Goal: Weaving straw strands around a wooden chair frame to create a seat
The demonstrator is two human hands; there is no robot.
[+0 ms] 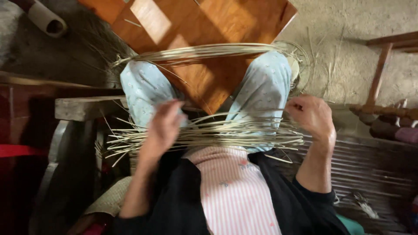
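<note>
Head view: wooden board [204, 26] on dusty concrete floor [348, 26]

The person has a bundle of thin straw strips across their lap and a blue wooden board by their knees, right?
Not quite. The wooden board is orange-brown, not blue, as the head view shows. The thin straw strips do lie across the lap, with the left hand and right hand on them.

From our one head-worn camera we look steeply down, close over our lap [204, 130], toward the floor [348, 39] ahead.
</note>
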